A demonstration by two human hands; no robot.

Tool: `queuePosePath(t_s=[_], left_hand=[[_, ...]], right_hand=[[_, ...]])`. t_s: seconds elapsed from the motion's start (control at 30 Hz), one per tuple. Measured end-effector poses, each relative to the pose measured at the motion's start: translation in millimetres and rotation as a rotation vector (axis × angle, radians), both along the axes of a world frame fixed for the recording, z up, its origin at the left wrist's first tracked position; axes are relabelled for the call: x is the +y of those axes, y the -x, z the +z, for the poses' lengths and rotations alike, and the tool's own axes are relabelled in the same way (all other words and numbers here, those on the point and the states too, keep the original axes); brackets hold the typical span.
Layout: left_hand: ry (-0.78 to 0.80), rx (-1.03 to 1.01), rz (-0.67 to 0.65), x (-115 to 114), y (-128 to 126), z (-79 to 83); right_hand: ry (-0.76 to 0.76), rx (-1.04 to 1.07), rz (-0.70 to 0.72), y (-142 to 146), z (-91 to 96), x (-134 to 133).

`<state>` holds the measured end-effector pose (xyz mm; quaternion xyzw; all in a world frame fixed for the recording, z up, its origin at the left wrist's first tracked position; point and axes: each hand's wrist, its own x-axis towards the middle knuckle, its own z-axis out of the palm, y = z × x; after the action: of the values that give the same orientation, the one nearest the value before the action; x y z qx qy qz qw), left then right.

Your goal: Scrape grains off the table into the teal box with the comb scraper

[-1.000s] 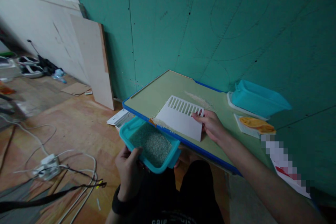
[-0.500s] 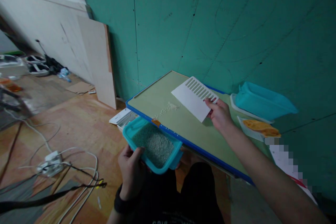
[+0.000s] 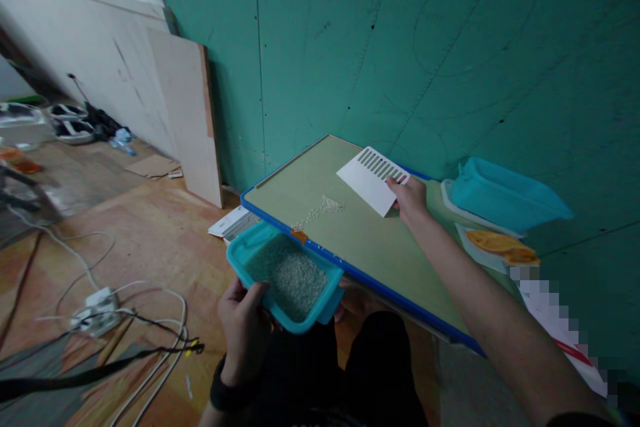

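My left hand (image 3: pixel 245 323) grips a teal rectangular tub (image 3: pixel 283 273) filled with pale grains, held just below the blue front edge of a small green-topped table (image 3: pixel 360 240). My right hand (image 3: pixel 411 199) pinches a white slotted plastic scraper (image 3: pixel 374 179), holding it over the far side of the tabletop near the wall. A small trail of spilled grains (image 3: pixel 323 207) lies on the tabletop between the scraper and the tub. An orange tab (image 3: pixel 300 235) sits at the table edge above the tub.
A teal container (image 3: pixel 505 192) on a white lid stands at the table's right, with a white tray holding an orange piece (image 3: pixel 500 245) in front of it. A wooden board (image 3: pixel 187 123) leans on the green wall. Cables and a power strip (image 3: pixel 97 313) lie on the floor to the left.
My right hand has lifted the scraper from the table's front edge back toward the wall. A small line of grains now shows on the tabletop. The tub stays under the edge.
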<state>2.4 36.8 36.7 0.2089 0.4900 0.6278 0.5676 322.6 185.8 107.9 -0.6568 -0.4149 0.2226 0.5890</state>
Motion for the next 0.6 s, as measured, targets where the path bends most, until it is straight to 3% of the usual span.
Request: queuePosePath(t_s=[0.17, 0.4, 0.6], left_hand=[[-0.012, -0.011, 0.028, 2, 1, -6.7], [-0.037, 0.046, 0.056, -4, -6, -9.2], [-0.047, 0.036, 0.048, -10, -14, -10.7]], right_hand=[[0.157, 0.234, 0.075, 26, 7.5, -9], [0.171, 0.337, 0.279, 65, 4.2, -42], [0.206, 0.362, 0.367, 84, 6.1, -63]])
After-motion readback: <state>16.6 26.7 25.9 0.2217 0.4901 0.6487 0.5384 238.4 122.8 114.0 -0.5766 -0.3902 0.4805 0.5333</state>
